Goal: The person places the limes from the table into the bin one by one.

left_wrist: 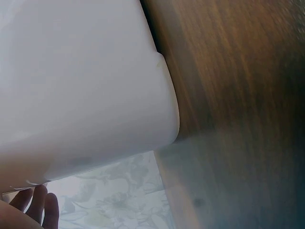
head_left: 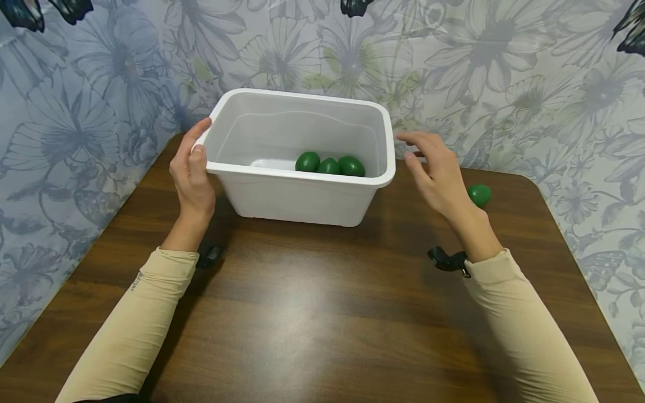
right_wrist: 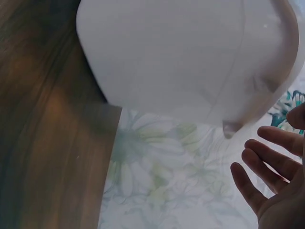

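Note:
A white plastic bin [head_left: 297,196] stands at the far part of the wooden table, with three smooth green egg-shaped things [head_left: 351,166] inside. My left hand [head_left: 193,173] grips the bin's left end, thumb at the rim; in the left wrist view its fingertips [left_wrist: 37,202] curl in under the rim. Beside the right end hovers my right hand [head_left: 434,172], its spread fingers holding nothing. The right wrist view shows those fingers [right_wrist: 271,167] a short way off the bin wall [right_wrist: 181,57]. Another green egg-shaped thing [head_left: 479,195] lies on the table just past the right wrist.
The brown wooden table [head_left: 302,313] has a rounded far right corner. Behind and around it hangs flower-patterned wallpaper [head_left: 504,67]. A dark strap [head_left: 448,260] sits at the right wrist, another dark piece [head_left: 209,256] at the left.

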Available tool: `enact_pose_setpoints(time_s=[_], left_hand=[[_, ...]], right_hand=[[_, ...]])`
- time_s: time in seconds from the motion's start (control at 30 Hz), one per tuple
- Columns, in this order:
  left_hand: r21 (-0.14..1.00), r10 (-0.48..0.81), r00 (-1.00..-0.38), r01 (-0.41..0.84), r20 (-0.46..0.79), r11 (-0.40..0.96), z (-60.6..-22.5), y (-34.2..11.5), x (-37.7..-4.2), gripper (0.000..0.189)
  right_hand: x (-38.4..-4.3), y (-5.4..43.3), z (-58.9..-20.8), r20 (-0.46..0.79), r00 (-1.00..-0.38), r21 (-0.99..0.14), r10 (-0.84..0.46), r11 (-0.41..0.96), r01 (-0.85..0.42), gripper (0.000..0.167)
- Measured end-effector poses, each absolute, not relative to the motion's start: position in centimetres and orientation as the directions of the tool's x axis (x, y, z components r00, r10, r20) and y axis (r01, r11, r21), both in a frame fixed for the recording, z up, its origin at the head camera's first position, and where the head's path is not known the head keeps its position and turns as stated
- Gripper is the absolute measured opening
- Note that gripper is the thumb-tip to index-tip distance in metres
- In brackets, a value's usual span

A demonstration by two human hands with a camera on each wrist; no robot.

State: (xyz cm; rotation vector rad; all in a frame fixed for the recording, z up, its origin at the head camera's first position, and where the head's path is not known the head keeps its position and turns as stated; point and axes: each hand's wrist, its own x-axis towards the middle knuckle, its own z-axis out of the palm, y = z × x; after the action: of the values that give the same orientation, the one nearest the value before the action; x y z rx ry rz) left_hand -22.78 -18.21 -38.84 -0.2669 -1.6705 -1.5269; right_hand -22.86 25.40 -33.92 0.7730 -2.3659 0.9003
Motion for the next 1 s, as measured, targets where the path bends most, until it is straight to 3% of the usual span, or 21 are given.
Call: enact_pose_setpoints(time_s=[0.27,0.63,1.0], left_hand=[[0.720,-0.369,-0.625,0.653,0.688,0.234,-38.9,-18.2,-22.7,0.061],[0.723,-0.367,-0.631,0.655,0.683,0.219,-38.9,-18.1,-22.8,0.061],[0.734,-0.372,-0.642,0.645,0.671,0.213,-38.8,-18.1,-22.8,0.058]], right_hand=[[-23.1,27.5,-35.1,0.587,-0.753,-0.449,-0.297,0.655,-0.608,0.036],[-23.0,30.2,-36.0,0.497,-0.852,-0.538,-0.166,0.711,-0.452,0.038],[-22.9,32.9,-36.6,0.407,-0.910,-0.572,-0.084,0.753,-0.325,0.044]])
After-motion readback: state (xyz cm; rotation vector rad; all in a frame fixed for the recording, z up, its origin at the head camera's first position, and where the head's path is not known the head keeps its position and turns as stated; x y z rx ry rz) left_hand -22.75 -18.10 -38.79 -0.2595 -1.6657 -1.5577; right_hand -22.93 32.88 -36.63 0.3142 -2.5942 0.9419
